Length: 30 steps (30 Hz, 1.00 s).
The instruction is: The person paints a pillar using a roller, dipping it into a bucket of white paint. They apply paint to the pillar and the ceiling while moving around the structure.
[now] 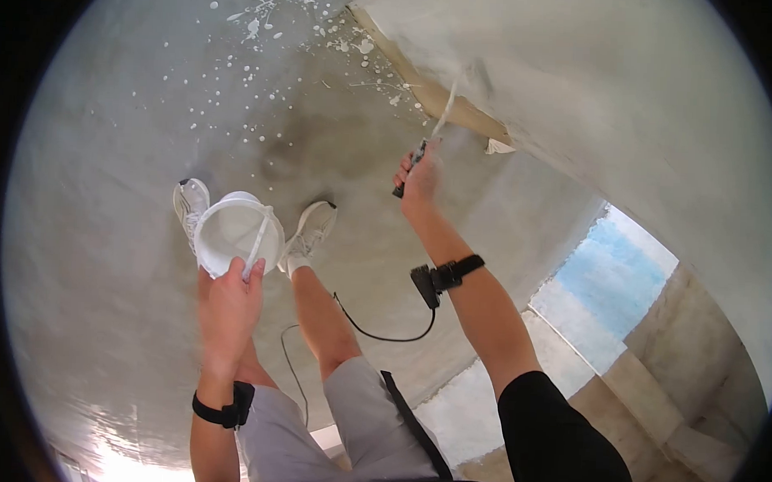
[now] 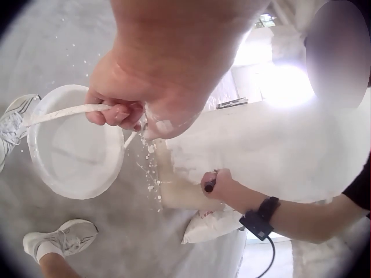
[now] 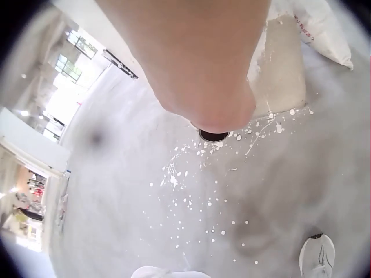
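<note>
A white bucket (image 1: 219, 235) hangs from my left hand (image 1: 232, 308), whose fingers curl round its white handle (image 2: 69, 112). White residue coats the bucket's inside (image 2: 75, 147). My right hand (image 1: 420, 176) grips the dark handle (image 1: 413, 161) of a tool, its long pale end (image 1: 447, 107) against or close to the pale wall surface (image 1: 561, 86); contact cannot be told. In the right wrist view the hand (image 3: 214, 110) hides most of the tool, and only a dark round handle end (image 3: 214, 136) shows beneath it.
White splatters (image 1: 257, 24) dot the grey floor beside the wall's brown lower strip (image 1: 458, 112). A white bag (image 2: 208, 225) lies near the wall base. Two shoes (image 1: 192, 207) stand around the bucket. A black cable (image 1: 391, 338) hangs from the right wrist camera.
</note>
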Each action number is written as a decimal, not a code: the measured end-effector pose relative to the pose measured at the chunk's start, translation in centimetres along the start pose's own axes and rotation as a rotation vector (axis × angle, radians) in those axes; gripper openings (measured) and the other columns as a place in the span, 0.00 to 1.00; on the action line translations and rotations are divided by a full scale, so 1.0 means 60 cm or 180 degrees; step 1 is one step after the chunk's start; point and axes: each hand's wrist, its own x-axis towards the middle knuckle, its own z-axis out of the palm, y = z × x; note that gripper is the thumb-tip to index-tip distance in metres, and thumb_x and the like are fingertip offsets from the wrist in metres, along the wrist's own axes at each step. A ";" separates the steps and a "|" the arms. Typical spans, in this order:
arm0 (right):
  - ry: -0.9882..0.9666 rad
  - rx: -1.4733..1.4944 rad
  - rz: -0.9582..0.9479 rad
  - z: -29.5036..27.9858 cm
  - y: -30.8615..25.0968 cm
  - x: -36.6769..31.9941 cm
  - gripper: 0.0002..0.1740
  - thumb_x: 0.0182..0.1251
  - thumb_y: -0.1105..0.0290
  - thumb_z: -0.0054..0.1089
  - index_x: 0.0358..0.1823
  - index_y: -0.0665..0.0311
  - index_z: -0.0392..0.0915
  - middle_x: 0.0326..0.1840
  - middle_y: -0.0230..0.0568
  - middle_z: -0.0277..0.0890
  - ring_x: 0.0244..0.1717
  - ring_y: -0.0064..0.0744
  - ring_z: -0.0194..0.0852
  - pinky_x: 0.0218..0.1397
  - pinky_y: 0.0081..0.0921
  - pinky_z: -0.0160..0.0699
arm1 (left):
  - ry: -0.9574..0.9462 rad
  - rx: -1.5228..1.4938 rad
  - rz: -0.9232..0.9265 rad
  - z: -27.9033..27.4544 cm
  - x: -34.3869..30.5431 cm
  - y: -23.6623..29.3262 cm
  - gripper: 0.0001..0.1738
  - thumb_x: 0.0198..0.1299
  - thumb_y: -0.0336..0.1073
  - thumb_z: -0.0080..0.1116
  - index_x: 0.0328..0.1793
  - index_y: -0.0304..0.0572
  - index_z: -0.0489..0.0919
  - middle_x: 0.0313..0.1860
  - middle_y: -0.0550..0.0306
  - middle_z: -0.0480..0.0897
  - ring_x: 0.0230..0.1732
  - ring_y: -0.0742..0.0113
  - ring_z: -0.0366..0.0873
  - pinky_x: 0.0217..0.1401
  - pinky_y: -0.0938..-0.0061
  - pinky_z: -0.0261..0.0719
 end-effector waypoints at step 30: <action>-0.0041 0.0614 0.0498 0.125 0.099 0.209 0.24 0.73 0.44 0.37 0.29 0.57 0.65 0.13 0.30 0.58 0.11 0.28 0.55 0.13 0.26 0.55 | -0.0775 -0.0341 -0.0911 -0.139 0.187 -0.039 0.21 0.67 0.41 0.52 0.25 0.34 0.65 0.14 0.42 0.69 0.15 0.50 0.64 0.21 0.63 0.61</action>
